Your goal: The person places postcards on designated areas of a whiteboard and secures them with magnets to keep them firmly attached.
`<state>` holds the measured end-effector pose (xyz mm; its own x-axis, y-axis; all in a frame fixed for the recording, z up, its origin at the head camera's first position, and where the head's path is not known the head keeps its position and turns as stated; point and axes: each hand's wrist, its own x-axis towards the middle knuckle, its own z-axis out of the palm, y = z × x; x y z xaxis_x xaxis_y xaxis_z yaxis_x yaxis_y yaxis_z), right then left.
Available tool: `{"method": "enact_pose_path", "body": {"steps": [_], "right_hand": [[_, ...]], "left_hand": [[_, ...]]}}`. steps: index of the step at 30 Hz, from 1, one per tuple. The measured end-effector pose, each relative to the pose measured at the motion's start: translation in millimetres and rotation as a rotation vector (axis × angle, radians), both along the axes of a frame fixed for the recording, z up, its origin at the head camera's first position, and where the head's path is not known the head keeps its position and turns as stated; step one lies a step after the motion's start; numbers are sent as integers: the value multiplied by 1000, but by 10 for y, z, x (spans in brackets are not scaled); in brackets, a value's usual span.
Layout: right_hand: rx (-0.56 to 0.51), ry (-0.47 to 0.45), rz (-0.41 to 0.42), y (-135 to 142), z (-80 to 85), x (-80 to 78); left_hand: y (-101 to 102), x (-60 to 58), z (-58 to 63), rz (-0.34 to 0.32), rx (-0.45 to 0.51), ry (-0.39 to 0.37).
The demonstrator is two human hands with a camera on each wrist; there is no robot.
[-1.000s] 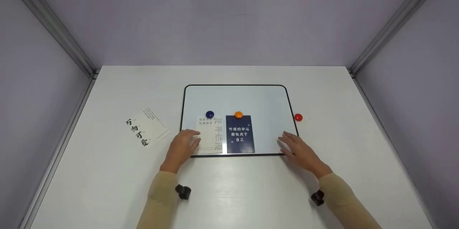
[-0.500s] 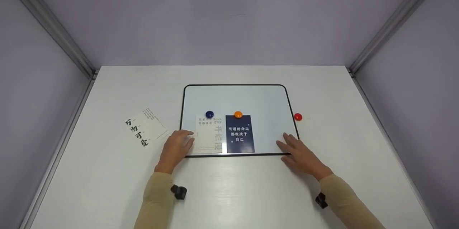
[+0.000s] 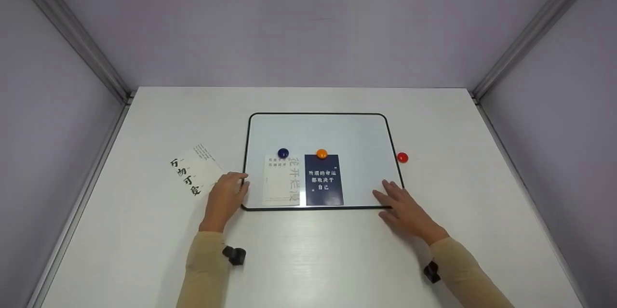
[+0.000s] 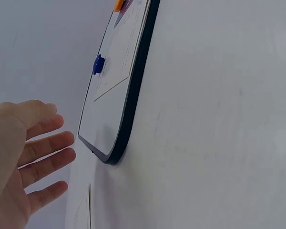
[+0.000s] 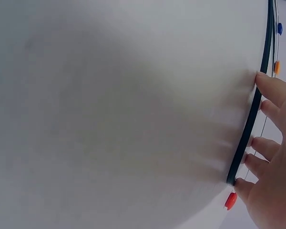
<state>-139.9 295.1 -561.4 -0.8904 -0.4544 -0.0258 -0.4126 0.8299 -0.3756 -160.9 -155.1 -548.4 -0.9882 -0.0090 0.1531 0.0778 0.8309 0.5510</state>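
A whiteboard (image 3: 359,134) with a thin black frame lies on the table. Under a blue magnet (image 3: 283,153) is a cream card (image 3: 279,182); beside it an orange magnet (image 3: 321,154) sits at the top of a dark blue card (image 3: 324,194). My left hand (image 3: 222,199) is by the board's lower left edge, fingers extended and holding nothing; the left wrist view shows those fingers (image 4: 47,148) apart from the board's corner. With spread fingers, my right hand (image 3: 409,214) touches the lower right corner, its thumb at the front edge in the right wrist view.
A loose cream card (image 3: 195,168) with black brush lettering lies left of the board, partly behind the left hand. A red magnet (image 3: 402,157) sits just outside the board's right edge. Walls rise behind and on both sides of the white table (image 3: 308,260).
My left hand has drawn back leftward, off the cream card to the board's left edge. The right hand has settled slightly at the corner, its thumb moving to the front edge.
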Motion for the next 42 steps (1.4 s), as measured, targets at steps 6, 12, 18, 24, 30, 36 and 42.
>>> {"method": "enact_pose_path", "body": {"steps": [6, 12, 18, 24, 30, 36, 42], "right_hand": [[-23, -17, -7, 1, 11, 8], [-35, -40, -23, -1, 8, 9], [-25, -51, -29, 2, 5, 4], [-24, -84, -51, -17, 28, 9], [-36, -109, -62, -44, 50, 13], [-40, -104, -62, -45, 47, 16], [-39, -102, -63, -48, 46, 13]], "left_hand": [[-104, 17, -34, 53, 75, -22], [-141, 19, -42, 179, 178, -3], [-175, 9, -53, 413, 325, -16], [-234, 26, -52, 568, 399, -11], [-302, 49, -69, 668, 449, -56], [-366, 81, -85, 739, 491, -90], [-419, 108, -81, 782, 527, -121]]}}
